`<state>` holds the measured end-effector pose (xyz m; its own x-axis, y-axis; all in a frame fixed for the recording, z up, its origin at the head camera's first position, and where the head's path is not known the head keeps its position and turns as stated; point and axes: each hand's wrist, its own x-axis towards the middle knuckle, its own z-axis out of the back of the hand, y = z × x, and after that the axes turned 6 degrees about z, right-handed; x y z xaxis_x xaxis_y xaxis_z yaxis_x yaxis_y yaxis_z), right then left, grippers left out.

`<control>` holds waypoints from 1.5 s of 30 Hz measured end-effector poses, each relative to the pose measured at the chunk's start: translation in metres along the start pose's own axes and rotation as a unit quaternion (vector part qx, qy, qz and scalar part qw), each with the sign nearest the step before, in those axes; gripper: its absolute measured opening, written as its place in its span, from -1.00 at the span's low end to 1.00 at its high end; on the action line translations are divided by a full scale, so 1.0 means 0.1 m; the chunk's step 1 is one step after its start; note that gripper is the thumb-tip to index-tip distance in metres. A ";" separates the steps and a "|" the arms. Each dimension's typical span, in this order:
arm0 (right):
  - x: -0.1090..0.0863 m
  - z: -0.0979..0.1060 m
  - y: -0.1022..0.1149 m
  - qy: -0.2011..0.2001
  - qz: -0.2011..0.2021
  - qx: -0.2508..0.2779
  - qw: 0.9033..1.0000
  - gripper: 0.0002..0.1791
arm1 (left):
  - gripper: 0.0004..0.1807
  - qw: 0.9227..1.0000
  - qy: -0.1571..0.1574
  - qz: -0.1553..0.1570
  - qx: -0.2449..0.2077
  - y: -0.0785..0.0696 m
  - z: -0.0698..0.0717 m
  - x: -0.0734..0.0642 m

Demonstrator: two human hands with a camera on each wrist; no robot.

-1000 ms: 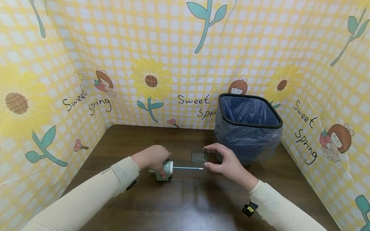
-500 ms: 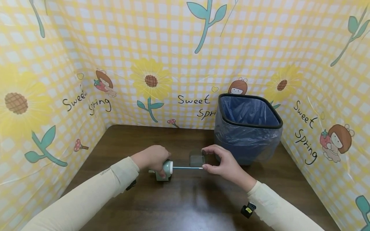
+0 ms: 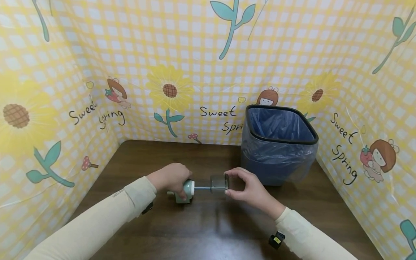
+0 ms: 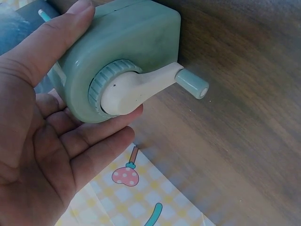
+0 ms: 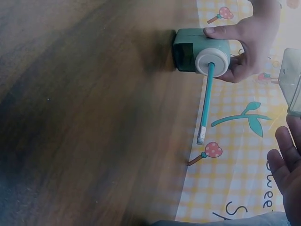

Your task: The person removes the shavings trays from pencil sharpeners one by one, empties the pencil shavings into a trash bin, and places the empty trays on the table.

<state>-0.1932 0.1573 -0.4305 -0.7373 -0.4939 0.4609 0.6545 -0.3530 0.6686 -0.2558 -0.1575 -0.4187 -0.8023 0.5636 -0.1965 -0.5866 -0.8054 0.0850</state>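
A green hand-crank pencil sharpener (image 4: pixel 136 37) is gripped in my left hand (image 3: pixel 171 178), thumb on one side and fingers around the other. Its white crank (image 4: pixel 131 92) with a green knob sticks out to the left. From its white front ring a blue pencil (image 5: pixel 207 99) points right, eraser end outward. A dark opening shows in the sharpener's body in the right wrist view. My right hand (image 3: pixel 251 186) pinches a clear, smoky plastic shavings drawer (image 3: pixel 218 183) by its end, between thumb and fingers. In the head view the drawer overlaps the pencil's eraser end.
A blue trash bin (image 3: pixel 279 162) with a clear liner and black rim stands behind my right hand. The dark wooden table (image 3: pixel 156 231) is enclosed by a yellow checked cloth (image 3: pixel 201 79) at the back and sides.
My right hand has moved left and slightly toward me with the shavings drawer, which now covers the pencil's end in the head view. The left hand and sharpener have stayed put.
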 end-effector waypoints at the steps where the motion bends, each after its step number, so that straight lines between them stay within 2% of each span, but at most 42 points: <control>1: -0.01 -0.01 0.00 0.001 -0.004 0.000 1.000 -0.42 | -0.32 1.000 -0.001 0.000 0.000 0.00 0.00 0.00; 18: -0.11 -0.09 -0.04 0.005 -0.028 0.021 0.999 -0.41 | -0.31 1.000 0.002 -0.002 -0.001 0.00 0.03 0.00; 31: -0.16 -0.18 -0.11 0.007 -0.020 0.016 1.000 -0.45 | -0.35 1.000 -0.004 -0.013 -0.010 0.02 0.02 -0.01; 45: -0.21 -0.25 -0.18 0.043 -0.025 0.014 0.999 -0.49 | -0.32 1.000 0.003 0.000 -0.003 0.01 0.01 0.01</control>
<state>-0.1852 0.1542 -0.4669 -0.7510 -0.5427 0.3760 0.6115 -0.3568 0.7062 -0.2571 -0.1579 -0.4179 -0.8015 0.5627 -0.2025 -0.5862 -0.8062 0.0798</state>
